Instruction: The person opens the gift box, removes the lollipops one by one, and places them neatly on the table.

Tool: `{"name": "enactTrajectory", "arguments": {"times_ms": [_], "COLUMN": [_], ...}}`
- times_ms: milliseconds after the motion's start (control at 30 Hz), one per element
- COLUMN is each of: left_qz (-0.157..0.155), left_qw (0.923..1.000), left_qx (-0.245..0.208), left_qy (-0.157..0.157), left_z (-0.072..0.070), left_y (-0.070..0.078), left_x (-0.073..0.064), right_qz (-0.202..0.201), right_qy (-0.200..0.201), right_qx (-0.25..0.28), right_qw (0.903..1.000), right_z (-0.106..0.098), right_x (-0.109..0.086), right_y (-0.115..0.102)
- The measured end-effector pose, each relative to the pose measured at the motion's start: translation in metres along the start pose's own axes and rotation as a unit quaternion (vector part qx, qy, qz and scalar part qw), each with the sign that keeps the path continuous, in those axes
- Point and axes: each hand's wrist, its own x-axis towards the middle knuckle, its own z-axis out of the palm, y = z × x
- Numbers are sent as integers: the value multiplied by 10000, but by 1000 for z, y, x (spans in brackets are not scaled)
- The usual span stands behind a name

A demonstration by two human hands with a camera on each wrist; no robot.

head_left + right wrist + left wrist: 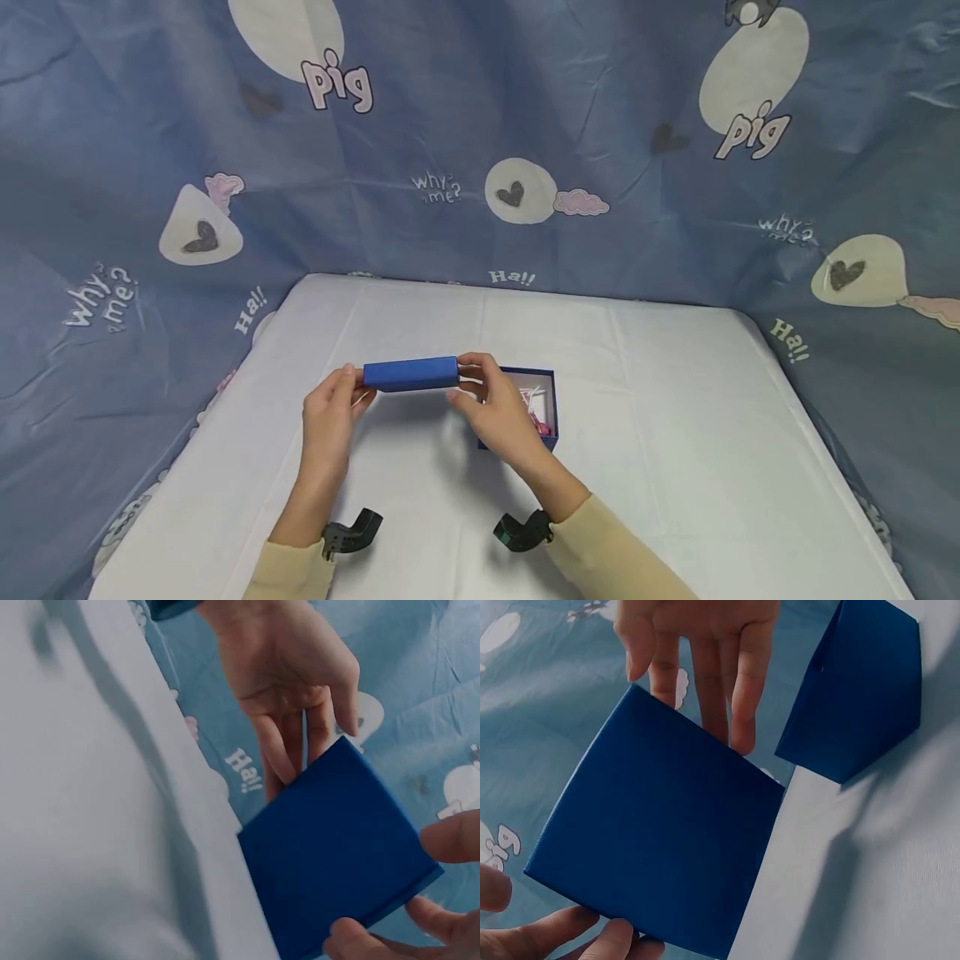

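Between my two hands, a flat blue box lid (411,374) is raised above the white table, tilted so the head view sees mostly its side. My left hand (327,421) holds its left edge with the fingers and thumb. Fingers of my right hand (502,408) grip the right end. Both wrist views show the lid's broad plain face (660,825) (337,847). Just behind the right hand stands an open blue box (555,404), partly covered by that hand. Inside it are pink-wrapped candies with white sticks, apparently lollipops (542,427).
A white cloth covers the table (675,433). Behind and around it hangs a blue printed curtain (450,100). Each wrist carries a black camera mount, the left one (352,532) and the right one (522,531), both above the table's near part.
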Motion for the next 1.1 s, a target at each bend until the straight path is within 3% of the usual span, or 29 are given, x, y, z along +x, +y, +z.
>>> {"name": "enactTrajectory", "arguments": {"times_ms": [267,533,767,1100], "left_qz": [-247,-317,-670,-933], "left_qw": [9990,9978,9947,9899], "left_qx": [-159,406,606,961], "left_qy": [342,418,484,467], "left_z": [-12,-27,-41,-55], "left_y": [-6,-14,-20,-33], "left_x": [3,5,7,11], "right_qz": [60,306,78,118], "right_qy": [258,591,618,283], "right_qx": [952,1515,1505,1560], "right_qw": [9951,9862,9866,9873], "right_z": [18,40,57,73], "right_x": [1,5,7,9], "right_y": [11,17,26,41]}}
